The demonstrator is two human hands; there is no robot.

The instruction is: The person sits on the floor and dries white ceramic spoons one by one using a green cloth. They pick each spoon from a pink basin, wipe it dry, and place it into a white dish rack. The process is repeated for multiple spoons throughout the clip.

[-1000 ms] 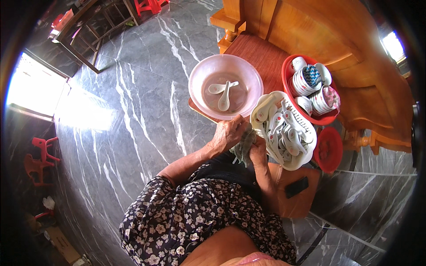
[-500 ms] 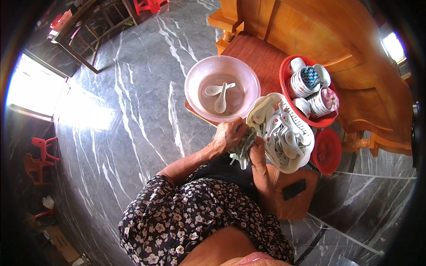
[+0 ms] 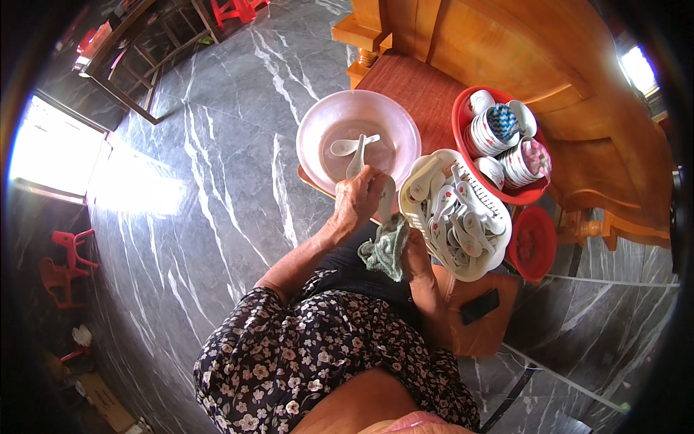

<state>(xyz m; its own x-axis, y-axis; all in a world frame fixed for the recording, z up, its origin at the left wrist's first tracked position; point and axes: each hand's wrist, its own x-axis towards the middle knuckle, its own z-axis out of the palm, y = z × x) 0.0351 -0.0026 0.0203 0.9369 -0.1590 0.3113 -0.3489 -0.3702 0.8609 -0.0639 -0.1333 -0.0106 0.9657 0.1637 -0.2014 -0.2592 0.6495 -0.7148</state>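
Before us, a person in a flowered top (image 3: 303, 340) holds a white spoon (image 3: 388, 197) just beside a pink basin (image 3: 402, 137). The left hand (image 3: 357, 199) pinches the spoon's upper end, its fingertips partly hidden from view; the right hand's (image 3: 415, 254) fingers close on a grey-green cloth (image 3: 385, 249) that meets the spoon's lower end. Two more spoons (image 3: 345, 148) lie crossed in the basin. Near the right hand stands a white basket (image 3: 476, 273) heaped with a spoon pile (image 3: 473, 224), beside a red tub (image 3: 526, 196) of stacked bowls (image 3: 486, 137)
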